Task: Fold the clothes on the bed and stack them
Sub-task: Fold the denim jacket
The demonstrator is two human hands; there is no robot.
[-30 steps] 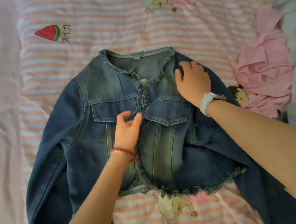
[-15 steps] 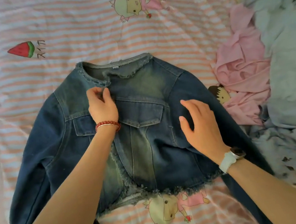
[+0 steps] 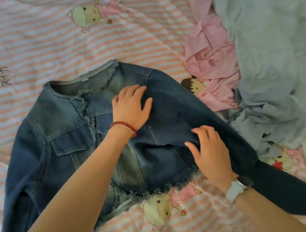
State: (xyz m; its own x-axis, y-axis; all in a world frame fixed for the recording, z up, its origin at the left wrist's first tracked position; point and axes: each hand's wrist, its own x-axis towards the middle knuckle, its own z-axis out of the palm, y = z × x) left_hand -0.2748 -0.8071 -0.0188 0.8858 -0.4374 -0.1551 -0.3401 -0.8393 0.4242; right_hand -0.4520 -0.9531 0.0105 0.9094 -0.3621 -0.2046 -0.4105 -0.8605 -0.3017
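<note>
The left hand [image 3: 130, 107] lies flat, fingers spread, pressing on the upper right chest of the denim jacket [image 3: 69, 138], just below the frayed collar. The right hand [image 3: 210, 151] is lower down, near the frayed hem; its fingers are bent at the tips and seem to catch a ridge of denim where the sleeve [image 3: 239, 143] meets the body, though I cannot tell for sure whether it pinches the cloth or only pushes it.

The jacket is spread front-up in the middle of the bed [image 3: 139, 45], on the pink striped sheet, arms out to both sides. It is not yet folded. Just beside its right shoulder sits a crumpled pink garment [image 3: 213, 65], and next to that a heap of pale blue clothes [image 3: 276, 51].

The likely trouble is the stiff denim. If the right side is folded inward while the front panels are still bunched near the hem, the crease will set crooked and the packet will sit lumpy in a stack. The long right sleeve trails off toward the bed's edge and could drag the fold open. It could also snag the pink garment and pull it along.
</note>
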